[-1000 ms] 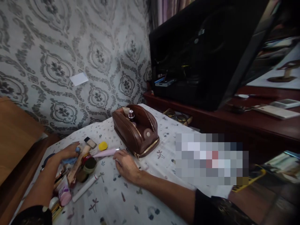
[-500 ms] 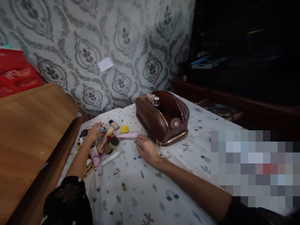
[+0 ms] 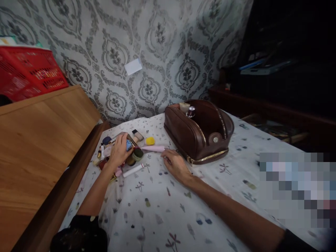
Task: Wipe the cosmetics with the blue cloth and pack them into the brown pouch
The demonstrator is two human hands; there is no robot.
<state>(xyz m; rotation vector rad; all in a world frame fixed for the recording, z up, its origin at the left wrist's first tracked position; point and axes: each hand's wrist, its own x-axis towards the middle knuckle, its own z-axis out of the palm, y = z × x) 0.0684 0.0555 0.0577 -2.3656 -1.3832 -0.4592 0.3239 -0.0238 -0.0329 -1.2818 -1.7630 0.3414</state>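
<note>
My left hand [image 3: 120, 148] is over a cluster of small cosmetics, thumb apart from the fingers. A light-blue item [image 3: 128, 145] shows between thumb and fingers; I see no firm grip on it. Right of that hand lie a dark round-lidded jar [image 3: 137, 153], a yellow round item [image 3: 150, 140] and a small bottle with a black cap [image 3: 138, 135]. My right hand [image 3: 176, 164] rests loosely on the cloth, fingers slightly bent, beside the end of a pink tube [image 3: 153, 148]. A brown leather toiletry bag [image 3: 185, 129] stands unzipped behind it, a shiny-capped bottle [image 3: 191, 112] inside.
A white capped tube [image 3: 133, 170] lies nearest me on the patterned tablecloth [image 3: 157, 203]. Wooden furniture [image 3: 44, 136] flanks the left side, with a red basket [image 3: 34, 66] on top. A patterned wall [image 3: 160, 52] rises behind; dark shelving [image 3: 262, 101] stands right.
The view has swung left, so everything sits farther right in the picture. My left hand has turned over the cosmetics, and its thumb now shows. My right hand stays by the pink tube.
</note>
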